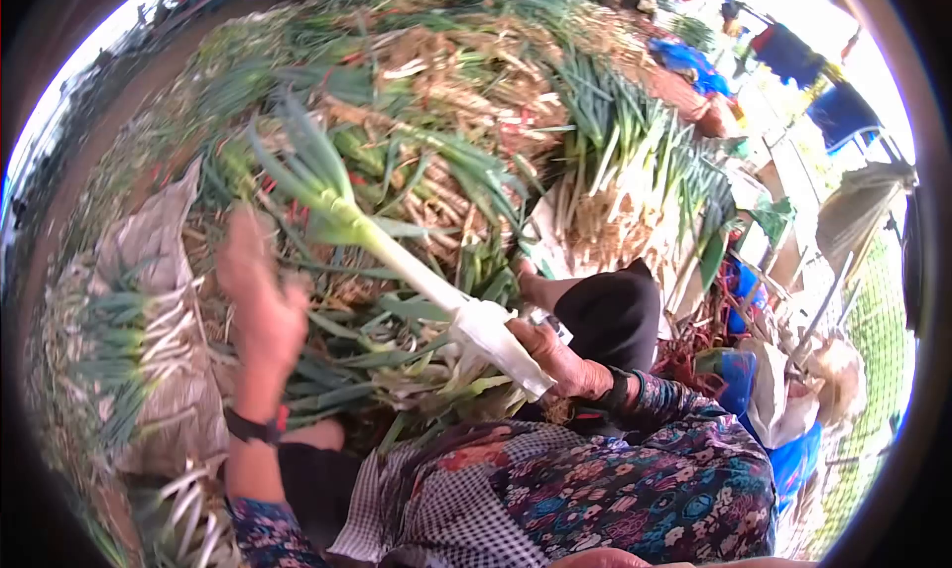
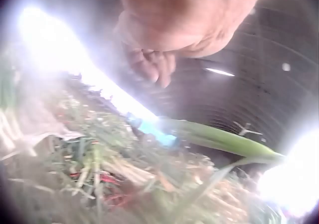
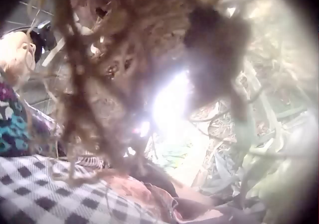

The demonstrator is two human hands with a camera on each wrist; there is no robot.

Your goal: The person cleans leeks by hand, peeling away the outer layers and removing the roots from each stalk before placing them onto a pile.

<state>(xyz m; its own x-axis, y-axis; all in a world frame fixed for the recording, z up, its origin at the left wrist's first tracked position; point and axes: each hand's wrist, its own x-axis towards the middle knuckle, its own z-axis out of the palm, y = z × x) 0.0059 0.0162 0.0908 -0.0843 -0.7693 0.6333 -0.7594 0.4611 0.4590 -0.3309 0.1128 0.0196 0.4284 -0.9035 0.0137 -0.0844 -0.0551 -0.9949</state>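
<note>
The right hand [image 1: 555,365] had a grip on the leek [image 1: 402,261] near its pale end, green leaves angled out over a messy pile of greens [image 1: 436,162]. Left hand [image 1: 260,295] was kinda blurry, empty, fingers loose, near the leafy end.

Left hand [image 2: 174,27], green leaves [image 2: 224,140], strewn plants [image 2: 107,164]

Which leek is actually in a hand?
The single leek gripped at its pale lower end by the right hand, green leaves pointing away toward the upper left of the head view. The other leeks lie in heaps or bunches around it.
</note>
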